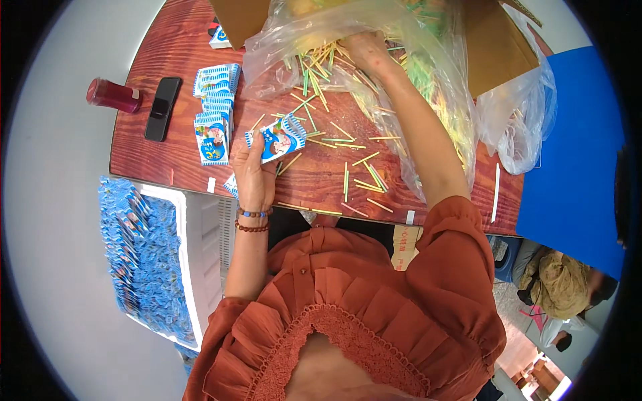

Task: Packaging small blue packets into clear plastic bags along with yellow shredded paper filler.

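Observation:
My left hand (253,160) is closed on a small blue-and-white printed packet (282,139), held above the near part of the table. Another packet (231,186) pokes out beside that wrist. With the arm stretched forward, my right hand (368,53) reaches into the mouth of a large clear plastic bag (458,87), among thin yellow and green sticks (321,63). Its fingertips are hidden by sticks and plastic, so I cannot tell whether they grip any. More loose sticks (368,184) lie scattered over the wood-grain table (180,33). Left of my left hand, similar packets (212,137) form an overlapping row.
A black phone (162,109) and a red-capped jar (114,95) occupy the table's left side. Below its left edge stands a white foam box (190,267) full of blue packets. Cardboard flaps (498,50) flank the bag, with a blue panel (575,154) at right.

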Motion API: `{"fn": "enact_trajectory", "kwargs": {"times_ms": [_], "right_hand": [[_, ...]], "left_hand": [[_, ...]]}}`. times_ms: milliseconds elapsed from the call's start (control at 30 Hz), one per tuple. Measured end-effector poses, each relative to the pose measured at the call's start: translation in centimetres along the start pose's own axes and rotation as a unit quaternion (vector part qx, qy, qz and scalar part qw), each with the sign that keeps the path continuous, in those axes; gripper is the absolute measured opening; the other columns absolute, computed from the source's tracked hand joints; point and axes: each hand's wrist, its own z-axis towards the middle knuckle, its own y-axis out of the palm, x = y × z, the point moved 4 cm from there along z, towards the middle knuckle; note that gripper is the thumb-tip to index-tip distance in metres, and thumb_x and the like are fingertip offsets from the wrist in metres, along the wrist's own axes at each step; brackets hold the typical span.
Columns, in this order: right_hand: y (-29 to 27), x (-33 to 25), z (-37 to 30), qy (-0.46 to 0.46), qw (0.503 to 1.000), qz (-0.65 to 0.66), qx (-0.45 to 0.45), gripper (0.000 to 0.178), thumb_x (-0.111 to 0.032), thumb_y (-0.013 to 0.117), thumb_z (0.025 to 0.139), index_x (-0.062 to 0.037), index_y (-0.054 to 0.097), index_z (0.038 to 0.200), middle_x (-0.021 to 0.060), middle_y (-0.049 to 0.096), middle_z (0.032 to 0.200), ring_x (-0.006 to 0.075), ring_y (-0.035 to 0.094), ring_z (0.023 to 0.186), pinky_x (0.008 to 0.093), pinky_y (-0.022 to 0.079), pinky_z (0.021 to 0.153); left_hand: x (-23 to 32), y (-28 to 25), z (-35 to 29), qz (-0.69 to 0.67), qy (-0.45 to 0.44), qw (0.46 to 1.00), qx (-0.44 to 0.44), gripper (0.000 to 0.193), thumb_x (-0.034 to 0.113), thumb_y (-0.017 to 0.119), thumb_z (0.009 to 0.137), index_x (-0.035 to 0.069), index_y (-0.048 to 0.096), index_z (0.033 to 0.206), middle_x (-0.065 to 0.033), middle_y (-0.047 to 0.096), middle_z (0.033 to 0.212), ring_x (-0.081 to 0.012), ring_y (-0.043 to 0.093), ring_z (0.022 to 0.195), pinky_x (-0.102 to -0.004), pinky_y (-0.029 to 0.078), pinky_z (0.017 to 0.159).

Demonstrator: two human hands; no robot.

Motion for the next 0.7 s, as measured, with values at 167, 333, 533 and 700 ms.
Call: {"fn": "enact_trajectory", "kwargs": {"times_ms": [167, 333, 533, 700], "right_hand": [[1.6, 5.8, -0.3, -0.018, 0.997, 0.045, 0.057, 0.026, -0.017, 0.053, 0.089, -0.0017, 0.063, 0.107, 0.0184, 0.065, 0.094, 0.0329, 0.062, 0.092, 0.0442, 0.046, 0.08], [-1.0, 5.5, -3.2, 0.126, 0.833, 0.537, 0.048, 0.021, -0.018, 0.053, 0.095, 0.0012, 0.059, 0.099, 0.0087, 0.061, 0.08, 0.0167, 0.058, 0.074, 0.0303, 0.049, 0.064], [-0.6, 7.7, -5.1, 0.191, 0.761, 0.62, -0.003, 0.028, -0.014, 0.056, 0.092, 0.004, 0.058, 0.113, 0.0114, 0.064, 0.089, 0.0191, 0.061, 0.081, 0.0316, 0.05, 0.072], [-1.0, 6.2, -4.0, 0.064, 0.989, 0.135, 0.01, 0.032, -0.005, 0.043, 0.087, 0.0068, 0.057, 0.114, 0.03, 0.058, 0.117, 0.0397, 0.058, 0.11, 0.0437, 0.045, 0.095]], "left_hand": [[-0.7, 2.1, -0.3, 0.004, -0.029, 0.999, -0.022, 0.02, 0.02, 0.055, 0.097, 0.002, 0.064, 0.1, -0.0082, 0.069, 0.097, -0.0173, 0.067, 0.086, -0.0353, 0.056, 0.078], [-1.5, 1.5, -0.3, -0.007, -0.034, 0.999, -0.017, 0.021, 0.02, 0.056, 0.097, 0.001, 0.064, 0.101, -0.0092, 0.069, 0.098, -0.0179, 0.068, 0.086, -0.035, 0.056, 0.076], [-2.2, 2.7, -0.9, 0.0, -0.056, 0.998, -0.035, 0.021, 0.021, 0.056, 0.097, 0.002, 0.065, 0.1, -0.0086, 0.069, 0.097, -0.0168, 0.067, 0.085, -0.0316, 0.055, 0.072], [-2.5, 1.7, -0.7, 0.006, -0.059, 0.998, -0.029, 0.021, 0.021, 0.057, 0.097, 0.002, 0.065, 0.1, -0.0084, 0.069, 0.098, -0.0163, 0.067, 0.085, -0.0308, 0.055, 0.073]]}}
